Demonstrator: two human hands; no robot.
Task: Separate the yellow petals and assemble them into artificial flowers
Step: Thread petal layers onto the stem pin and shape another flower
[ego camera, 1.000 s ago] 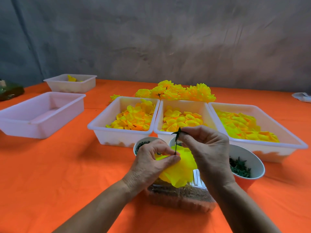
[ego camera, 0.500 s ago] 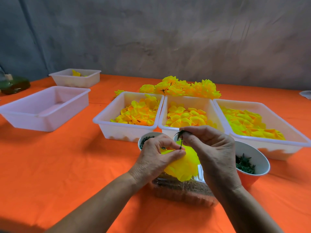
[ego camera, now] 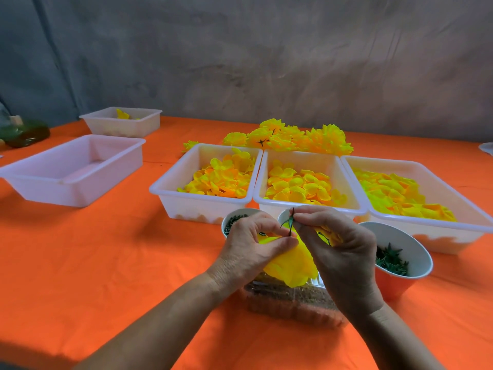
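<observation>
An orange-covered counter (ego camera: 106,263) carries three white bins of loose yellow petals (ego camera: 301,184). Above a clear container (ego camera: 290,303), the left hand (ego camera: 250,252) grips a yellow flower head (ego camera: 293,263). The right hand (ego camera: 341,252) pinches a green stem (ego camera: 290,222) at its centre.

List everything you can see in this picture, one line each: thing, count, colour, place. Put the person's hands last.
petal trays: three, white, side by side mid-table, holding yellow-orange petals.
empty tray: one, white, left.
small tray: one, white, far left, a yellow piece inside.
finished flowers: a pile, yellow, behind the petal trays.
cups: three, white inside, before the trays, dark green pieces in at least two.
clear box: one, under the hands.
tablecloth: orange.
flower in progress: one, yellow, between the hands.
green stem piece: one.
left hand: grips the flower.
right hand: pinches the stem piece.
</observation>
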